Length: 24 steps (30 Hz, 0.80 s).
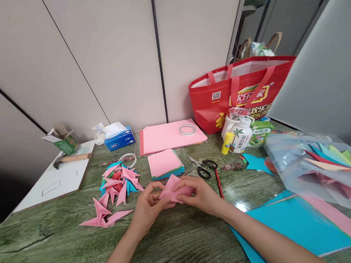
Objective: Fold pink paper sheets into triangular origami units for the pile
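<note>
Between both hands is a partly folded piece of pink paper (173,185), its pointed tip facing away from me. My left hand (151,203) pinches its left side, thumb on top. My right hand (197,193) grips the right side, fingers over the upper face and thumb near the lower edge. Just beyond the hands lies a stack of square paper (165,163), pink on top with blue and green below. To the left sits a pile of folded paper pieces (120,181), mostly pink with some blue and red. Black-handled scissors (203,166) rest to the right of the stack.
Pink sheets (160,137) carry a tape roll (187,129) at the back. A tissue box (119,139), a hammer (73,158) and a white board (54,183) lie left. Rightward are a glue stick (227,143), a red bag (210,104), blue sheets (300,223) and a plastic bag (291,154).
</note>
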Motion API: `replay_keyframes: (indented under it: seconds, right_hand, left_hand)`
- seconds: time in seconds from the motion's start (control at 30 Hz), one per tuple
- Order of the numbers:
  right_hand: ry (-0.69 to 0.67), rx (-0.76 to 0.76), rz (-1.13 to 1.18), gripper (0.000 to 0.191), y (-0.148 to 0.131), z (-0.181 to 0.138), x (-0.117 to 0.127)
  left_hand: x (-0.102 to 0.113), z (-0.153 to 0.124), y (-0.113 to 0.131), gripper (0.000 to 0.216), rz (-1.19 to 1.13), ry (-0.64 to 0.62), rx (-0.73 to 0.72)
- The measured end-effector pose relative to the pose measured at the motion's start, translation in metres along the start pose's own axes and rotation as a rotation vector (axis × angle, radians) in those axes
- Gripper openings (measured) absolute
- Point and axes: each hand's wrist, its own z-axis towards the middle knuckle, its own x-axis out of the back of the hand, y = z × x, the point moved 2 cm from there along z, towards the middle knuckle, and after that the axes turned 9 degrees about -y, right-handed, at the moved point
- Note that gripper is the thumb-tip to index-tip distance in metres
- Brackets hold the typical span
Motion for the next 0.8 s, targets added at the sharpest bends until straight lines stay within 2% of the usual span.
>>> replay_keyframes:
  seconds: [0.1, 0.3, 0.63, 0.8]
  right_hand:
    - [-0.039, 0.026, -0.012, 0.016, -0.001, 0.000, -0.001]
    - [-0.090, 0.016, -0.003, 0.014, -0.001, 0.000, -0.002]
    - [-0.090, 0.013, 0.025, 0.014, -0.001, 0.003, 0.000]
    - [-0.020, -0.015, 0.017, 0.023, 0.001, 0.001, -0.004]
  left_hand:
    - [0.003, 0.000, -0.004, 0.008, 0.097, -0.008, 0.034]
    - [0.005, 0.000, -0.010, 0.015, 0.106, 0.019, 0.083]
    - [0.003, 0.000, -0.012, 0.015, 0.114, 0.106, 0.033]
    - [0.003, 0.000, -0.014, 0.015, 0.160, 0.142, 0.010]
